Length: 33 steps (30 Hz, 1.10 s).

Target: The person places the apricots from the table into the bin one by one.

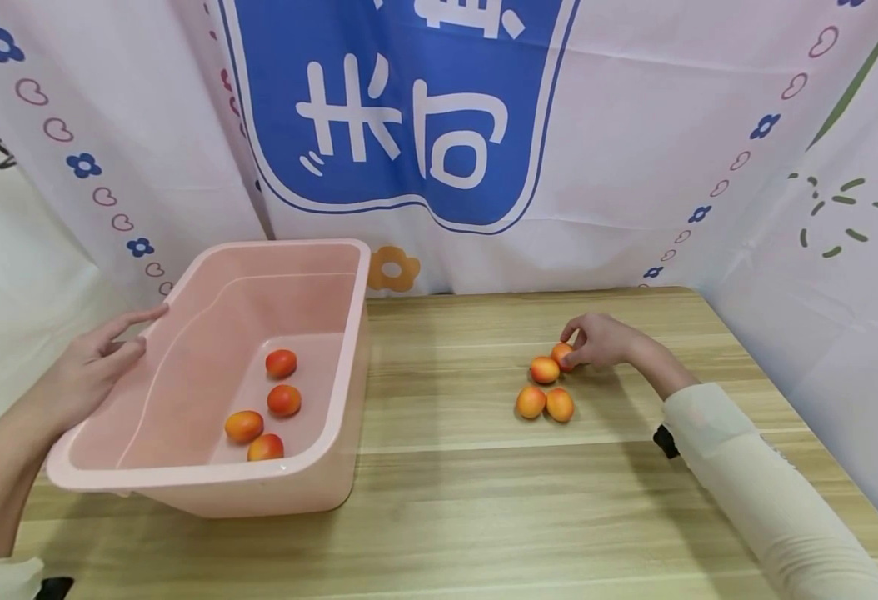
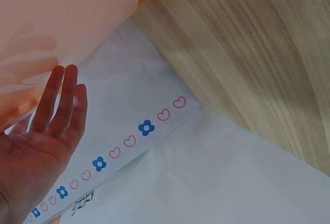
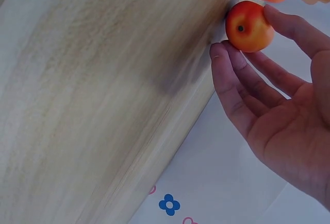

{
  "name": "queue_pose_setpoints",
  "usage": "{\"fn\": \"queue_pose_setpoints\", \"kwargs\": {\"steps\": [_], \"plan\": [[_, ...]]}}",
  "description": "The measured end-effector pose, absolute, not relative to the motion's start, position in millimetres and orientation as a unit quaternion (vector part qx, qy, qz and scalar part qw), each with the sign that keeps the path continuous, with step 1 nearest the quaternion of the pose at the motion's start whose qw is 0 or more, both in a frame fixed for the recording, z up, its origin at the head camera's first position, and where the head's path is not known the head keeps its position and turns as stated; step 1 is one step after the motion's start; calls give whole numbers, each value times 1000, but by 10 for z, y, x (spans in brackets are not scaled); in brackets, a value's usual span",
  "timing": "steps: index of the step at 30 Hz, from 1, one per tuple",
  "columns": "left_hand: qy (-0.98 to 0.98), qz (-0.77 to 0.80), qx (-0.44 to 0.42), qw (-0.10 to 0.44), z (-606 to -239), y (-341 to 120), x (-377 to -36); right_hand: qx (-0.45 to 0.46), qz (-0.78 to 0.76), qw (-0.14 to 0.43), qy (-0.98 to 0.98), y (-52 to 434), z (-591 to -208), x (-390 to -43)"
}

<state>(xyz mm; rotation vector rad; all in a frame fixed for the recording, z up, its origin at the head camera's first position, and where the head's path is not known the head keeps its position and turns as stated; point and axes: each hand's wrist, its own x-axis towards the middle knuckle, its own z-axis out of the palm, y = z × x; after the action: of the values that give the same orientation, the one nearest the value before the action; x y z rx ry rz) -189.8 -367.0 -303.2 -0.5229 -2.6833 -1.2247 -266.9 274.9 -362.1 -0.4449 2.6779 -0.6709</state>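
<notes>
At the right of the table, my right hand [image 1: 604,340] pinches a small orange-red fruit [image 3: 250,27] between thumb and fingertips. In the right wrist view its dark stem dimple faces the camera. Close by on the wood lie another fruit [image 1: 545,370] and a touching pair, a yellow-orange fruit [image 1: 531,402] and its neighbour [image 1: 560,405]. On the left, my left hand [image 1: 90,367] holds the side rim of a pink plastic basin [image 1: 349,358]. Its thumb is over the rim, while the other fingers lie along the outer wall. Several similar fruits, including a red one [image 1: 281,363], rest on the basin's floor.
The wooden table [image 1: 454,517] runs back to a white printed cloth [image 1: 604,167] with a blue sign. More cloth hangs at both sides. The basin's tall walls stand on the left part of the table.
</notes>
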Motion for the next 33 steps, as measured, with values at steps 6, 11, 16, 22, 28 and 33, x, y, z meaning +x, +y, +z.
{"fn": "queue_pose_setpoints", "kwargs": {"steps": [6, 11, 16, 22, 28, 33], "plan": [[-887, -420, -180, 73, -3039, -3681, -1911, -166, -237, 154, 945, 2748, -3603, -2668], [-890, -415, -178, 71, -3037, -3681, -1911, -177, -249, 130, 943, 2741, -3584, -2683], [-895, -402, -176, 75, -3031, -3670, -1906, -189, -285, 100, 934, 2694, -3530, -2681], [-901, -395, -167, 70, -3014, -3661, -1902, -207, -313, 71, 924, 2603, -3444, -2686], [-902, -392, -168, 71, -3009, -3661, -1903, -226, -341, 47, 911, 2517, -3369, -2705], [-903, -390, -166, 68, -3015, -3666, -1898, -230, -371, 47, 898, 2389, -3258, -2700]]}}
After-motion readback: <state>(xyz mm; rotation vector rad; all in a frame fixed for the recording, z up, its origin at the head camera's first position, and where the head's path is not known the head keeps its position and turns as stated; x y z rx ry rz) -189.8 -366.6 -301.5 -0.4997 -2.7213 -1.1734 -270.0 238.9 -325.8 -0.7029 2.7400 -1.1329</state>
